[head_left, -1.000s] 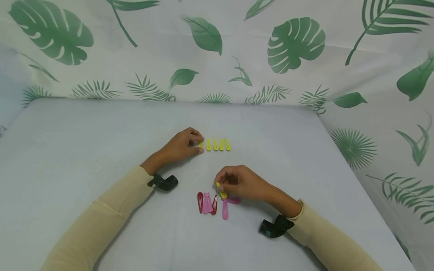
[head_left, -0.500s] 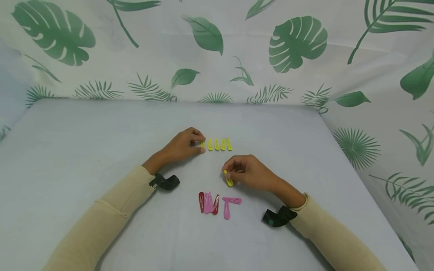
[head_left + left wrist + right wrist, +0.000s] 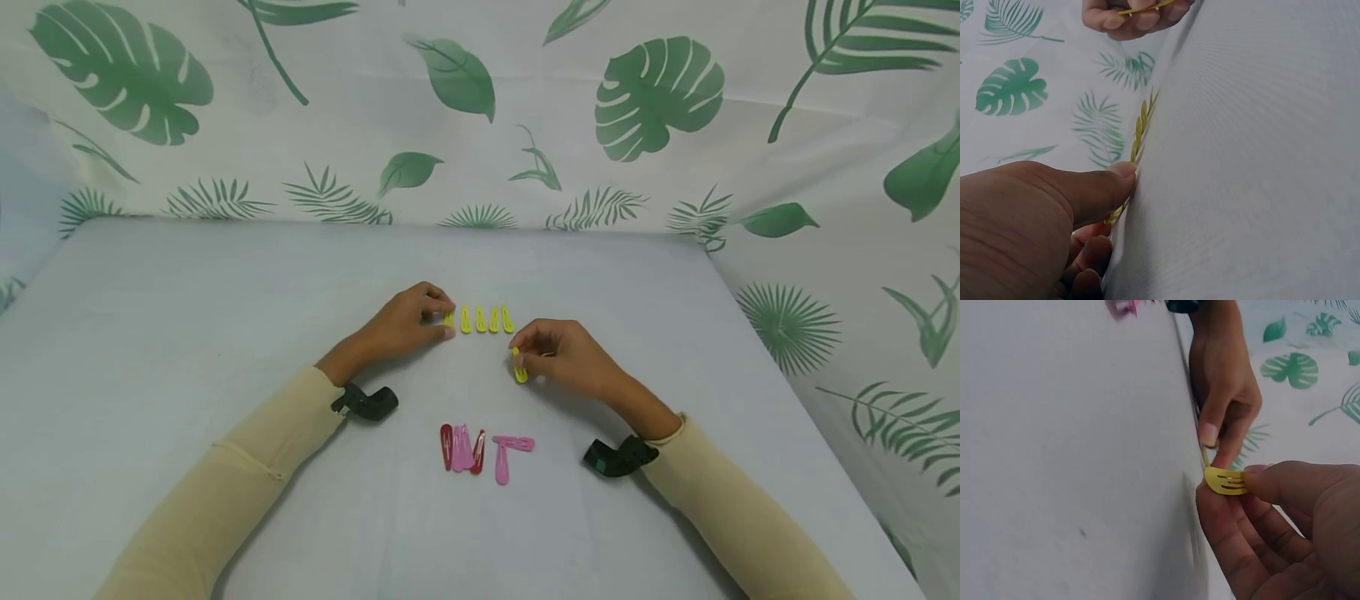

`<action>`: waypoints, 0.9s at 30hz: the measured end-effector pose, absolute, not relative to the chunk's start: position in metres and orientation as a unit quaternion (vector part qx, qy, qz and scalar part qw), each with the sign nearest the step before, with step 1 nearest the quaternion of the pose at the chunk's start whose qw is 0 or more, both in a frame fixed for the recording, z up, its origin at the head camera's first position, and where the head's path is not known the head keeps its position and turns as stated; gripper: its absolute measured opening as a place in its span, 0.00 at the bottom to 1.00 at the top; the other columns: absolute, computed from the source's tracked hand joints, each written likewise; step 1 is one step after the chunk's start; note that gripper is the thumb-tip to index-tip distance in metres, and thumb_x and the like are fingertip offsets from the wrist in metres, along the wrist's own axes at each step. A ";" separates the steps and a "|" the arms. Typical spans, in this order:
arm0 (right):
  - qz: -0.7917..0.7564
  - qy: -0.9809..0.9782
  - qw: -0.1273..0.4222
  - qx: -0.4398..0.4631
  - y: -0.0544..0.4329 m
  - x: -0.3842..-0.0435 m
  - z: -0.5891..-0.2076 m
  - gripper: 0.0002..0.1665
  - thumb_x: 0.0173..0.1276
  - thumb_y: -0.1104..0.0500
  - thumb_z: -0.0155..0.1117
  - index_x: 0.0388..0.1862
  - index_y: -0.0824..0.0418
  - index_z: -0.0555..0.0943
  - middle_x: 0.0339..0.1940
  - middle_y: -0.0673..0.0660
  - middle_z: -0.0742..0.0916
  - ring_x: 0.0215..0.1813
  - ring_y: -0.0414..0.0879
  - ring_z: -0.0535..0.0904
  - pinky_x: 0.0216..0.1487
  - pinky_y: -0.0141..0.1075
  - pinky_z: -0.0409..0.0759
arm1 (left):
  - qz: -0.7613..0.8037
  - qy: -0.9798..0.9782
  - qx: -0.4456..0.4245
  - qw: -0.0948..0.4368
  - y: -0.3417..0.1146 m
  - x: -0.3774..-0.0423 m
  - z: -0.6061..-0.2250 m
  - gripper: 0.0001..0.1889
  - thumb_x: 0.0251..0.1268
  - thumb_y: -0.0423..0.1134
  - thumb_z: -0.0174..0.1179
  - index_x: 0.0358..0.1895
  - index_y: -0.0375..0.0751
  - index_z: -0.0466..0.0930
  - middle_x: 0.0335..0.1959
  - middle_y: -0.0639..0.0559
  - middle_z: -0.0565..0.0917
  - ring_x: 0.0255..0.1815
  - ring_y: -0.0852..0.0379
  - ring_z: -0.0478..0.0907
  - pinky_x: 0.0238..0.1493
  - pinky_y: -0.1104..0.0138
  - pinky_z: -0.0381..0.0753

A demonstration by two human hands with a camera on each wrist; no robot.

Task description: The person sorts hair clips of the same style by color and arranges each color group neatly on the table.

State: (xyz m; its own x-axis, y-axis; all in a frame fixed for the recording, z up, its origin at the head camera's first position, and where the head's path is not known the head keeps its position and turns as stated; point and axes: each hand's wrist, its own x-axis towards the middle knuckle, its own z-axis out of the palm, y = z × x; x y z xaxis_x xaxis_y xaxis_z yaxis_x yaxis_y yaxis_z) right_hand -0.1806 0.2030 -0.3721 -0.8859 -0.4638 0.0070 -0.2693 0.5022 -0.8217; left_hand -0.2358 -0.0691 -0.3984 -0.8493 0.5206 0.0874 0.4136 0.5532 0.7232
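Several yellow snap hair clips (image 3: pixel 480 319) stand side by side in a row on the table. At the row's left end my left hand (image 3: pixel 408 321) pinches the last yellow clip (image 3: pixel 448 320) between thumb and fingers. Just below the row's right end, my right hand (image 3: pixel 566 357) holds another yellow hair clip (image 3: pixel 1225 480) by one end, between thumb and fingertips. The left wrist view shows the row edge-on past the left thumb (image 3: pixel 1104 190).
Nearer the body lie dark red clips (image 3: pixel 447 447) and pink clips (image 3: pixel 462 450), some overlapping. Two more pink clips (image 3: pixel 502 463) meet at a corner to their right. A leaf-printed cloth (image 3: pixel 480 108) hangs behind the white table (image 3: pixel 225 283).
My right hand has lifted the yellow clip away from the pink and red clips and carried it up and right towards the row. My left hand stays at the row's left end.
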 end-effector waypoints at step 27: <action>-0.417 0.889 0.055 -0.182 0.213 -0.236 -0.374 0.07 0.65 0.67 0.66 0.42 0.65 0.83 0.33 0.58 0.84 0.32 0.50 0.79 0.31 0.36 0.77 | 0.390 0.879 0.268 0.067 -0.070 -0.236 -0.398 0.24 0.65 0.39 0.66 0.62 0.33 0.76 0.58 0.44 0.73 0.52 0.51 0.73 0.53 0.58 0.73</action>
State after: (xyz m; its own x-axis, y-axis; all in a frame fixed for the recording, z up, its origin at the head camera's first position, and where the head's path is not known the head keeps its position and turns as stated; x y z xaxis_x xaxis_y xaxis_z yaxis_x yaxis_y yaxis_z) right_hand -0.2359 0.2128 -0.3738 -0.9276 -0.3696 0.0534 -0.2774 0.5863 -0.7612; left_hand -0.2362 -0.0704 -0.3979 -0.8478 0.5226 0.0900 0.4175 0.5532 0.7209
